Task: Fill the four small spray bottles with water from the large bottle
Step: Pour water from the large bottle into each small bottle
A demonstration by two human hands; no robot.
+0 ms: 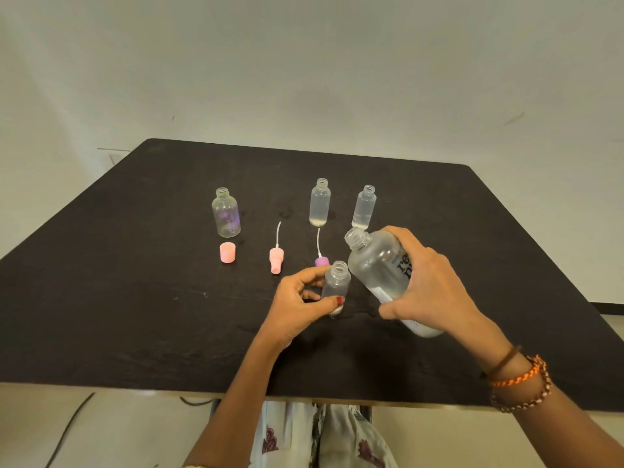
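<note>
**Now at the third bottle — neck tipped toward neck**

Firmly, the right hand (435,282) grips the large bottle (385,275), clear plastic, uncapped and tilted left; its label shows only the dark letters "re". The left hand (300,305) pinches a small spray bottle (336,285) upright on the black table (135,315), mouth just below the big one's. Behind stand two narrow bottles (319,202) (364,207) and a rounder one (226,213). Nearby lie a pink cap (227,252), a pink sprayer (276,260) and a purple sprayer (321,261) — thin white tubes attached.
</note>
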